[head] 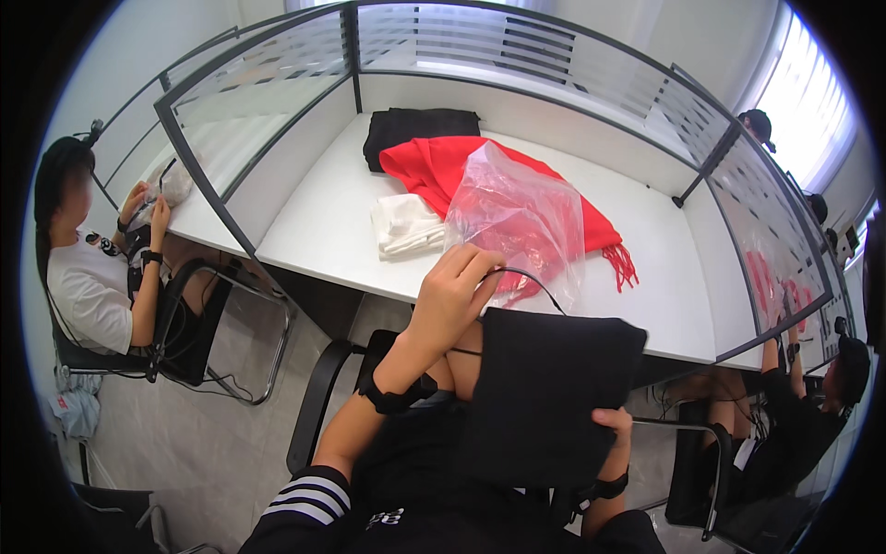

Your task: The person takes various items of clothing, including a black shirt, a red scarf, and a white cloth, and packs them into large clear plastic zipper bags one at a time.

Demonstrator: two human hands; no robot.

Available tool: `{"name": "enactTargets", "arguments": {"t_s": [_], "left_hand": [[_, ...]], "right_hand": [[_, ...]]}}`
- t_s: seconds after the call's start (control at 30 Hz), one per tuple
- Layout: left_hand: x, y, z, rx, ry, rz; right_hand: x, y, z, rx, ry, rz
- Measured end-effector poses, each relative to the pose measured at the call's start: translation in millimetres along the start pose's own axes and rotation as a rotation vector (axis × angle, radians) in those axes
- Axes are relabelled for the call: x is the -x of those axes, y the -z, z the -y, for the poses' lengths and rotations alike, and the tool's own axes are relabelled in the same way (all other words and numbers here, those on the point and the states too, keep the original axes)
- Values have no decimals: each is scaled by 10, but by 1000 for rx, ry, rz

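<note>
My right hand [615,428] grips the lower right edge of a folded black cloth [557,395], thumb on top and the other fingers hidden beneath. The cloth is held flat above my lap, in front of the desk edge. My left hand [450,287] pinches a thin black cord [529,275] between thumb and fingers. That cord arcs right and passes out of sight behind the cloth's top edge. Just beyond my hands, a clear plastic bag [516,208] lies crumpled over a red fringed scarf [432,166]. A folded white cloth [407,225] sits left of the bag.
Behind the scarf, a folded black fabric [422,131] rests on the white desk [318,208]. Framed glass partitions [270,104] enclose the desk. To the left sits a person [90,277] handling a plastic-wrapped item; another person [796,429] is seated at right. My chair's armrest [318,401] is at left.
</note>
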State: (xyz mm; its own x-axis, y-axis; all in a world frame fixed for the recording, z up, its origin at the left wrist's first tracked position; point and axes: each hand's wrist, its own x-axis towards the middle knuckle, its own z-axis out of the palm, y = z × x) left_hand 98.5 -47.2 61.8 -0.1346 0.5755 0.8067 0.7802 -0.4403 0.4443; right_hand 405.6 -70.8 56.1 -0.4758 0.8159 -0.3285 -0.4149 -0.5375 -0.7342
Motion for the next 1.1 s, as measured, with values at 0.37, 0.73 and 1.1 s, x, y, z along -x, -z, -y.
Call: {"name": "enactTargets", "arguments": {"t_s": [0.37, 0.73, 1.1], "left_hand": [[63, 129, -311, 62, -14, -116], [45, -82, -291, 22, 170, 123], [113, 200, -402, 30, 75, 284]], "right_hand": [[-718, 34, -269, -221, 87, 112], [-1549, 347, -454, 528, 715, 365], [-1805, -642, -153, 969, 990, 428]]}}
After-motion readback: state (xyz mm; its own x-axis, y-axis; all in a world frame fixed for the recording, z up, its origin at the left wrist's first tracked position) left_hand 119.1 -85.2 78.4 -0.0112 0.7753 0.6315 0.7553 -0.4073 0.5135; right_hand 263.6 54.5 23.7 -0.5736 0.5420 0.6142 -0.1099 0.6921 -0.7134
